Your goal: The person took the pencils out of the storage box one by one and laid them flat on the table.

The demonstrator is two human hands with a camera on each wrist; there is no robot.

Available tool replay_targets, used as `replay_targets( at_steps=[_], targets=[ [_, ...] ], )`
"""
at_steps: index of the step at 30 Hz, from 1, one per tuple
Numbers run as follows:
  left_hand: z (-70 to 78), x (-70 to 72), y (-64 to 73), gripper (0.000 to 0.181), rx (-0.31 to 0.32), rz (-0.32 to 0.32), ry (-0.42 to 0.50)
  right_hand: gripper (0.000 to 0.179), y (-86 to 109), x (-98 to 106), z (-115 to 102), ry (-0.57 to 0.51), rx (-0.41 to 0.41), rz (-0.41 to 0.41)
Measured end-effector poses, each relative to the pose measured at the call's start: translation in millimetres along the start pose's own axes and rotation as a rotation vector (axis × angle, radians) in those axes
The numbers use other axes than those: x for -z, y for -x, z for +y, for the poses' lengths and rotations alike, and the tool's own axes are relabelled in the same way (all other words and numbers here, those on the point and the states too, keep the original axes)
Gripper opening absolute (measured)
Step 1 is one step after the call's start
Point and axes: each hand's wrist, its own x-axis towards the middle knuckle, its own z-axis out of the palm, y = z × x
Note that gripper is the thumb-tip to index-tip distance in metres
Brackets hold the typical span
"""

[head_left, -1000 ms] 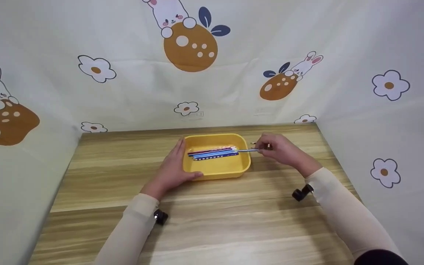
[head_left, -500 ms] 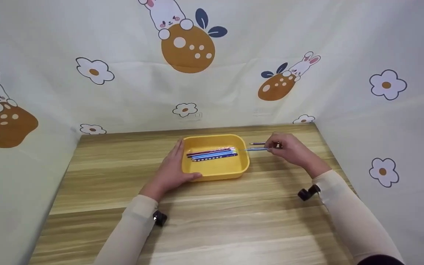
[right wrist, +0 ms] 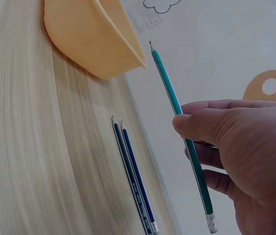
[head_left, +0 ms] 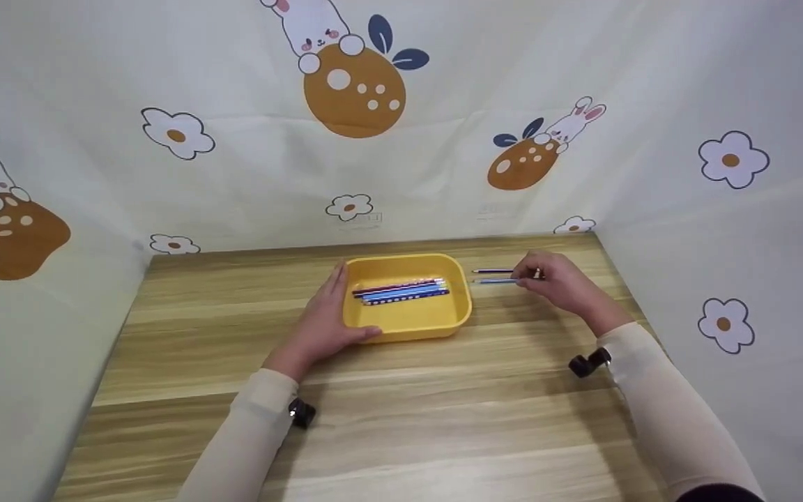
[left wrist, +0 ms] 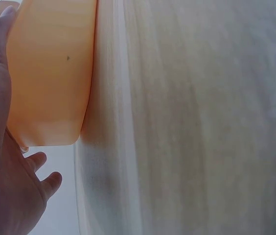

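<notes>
My left hand [head_left: 318,321] holds the left end of a yellow plastic box [head_left: 459,324], its thumb along the front rim and fingers along the left side. Inside the box several pencils [head_left: 405,291], in dark red, light blue and patterned dark blue, lie side by side. To the right of the box my right hand [head_left: 553,280] pinches a teal pencil [right wrist: 170,90] between thumb and fingers. In the right wrist view its sharpened tip points up toward the box and its white eraser end is lowest. Two dark blue pencils [right wrist: 132,176] lie beside each other on the table below it.
The wood-grain table [head_left: 401,418] meets a pale printed cloth [head_left: 255,174] behind the box and at both sides. A small black camera [head_left: 302,413] is on the left wrist, and a black wrist camera [head_left: 588,362] is on the right.
My right hand has moved right with the pencil, whose tip was over the box's right rim and is now outside it. The left hand and the box have stayed in place.
</notes>
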Motion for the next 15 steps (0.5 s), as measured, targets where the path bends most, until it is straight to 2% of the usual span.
replay_targets(
  at_steps=[8,15],
  targets=[
    [1.5,0.5,0.4,0.144,0.022,-0.019,0.001,0.008,0.9,-2,12,0.017,-0.011,-0.005],
    [0.0,0.0,-0.1,0.146,0.017,-0.022,0.006,0.011,0.7,-6,20,0.061,-0.001,0.01]
  ],
)
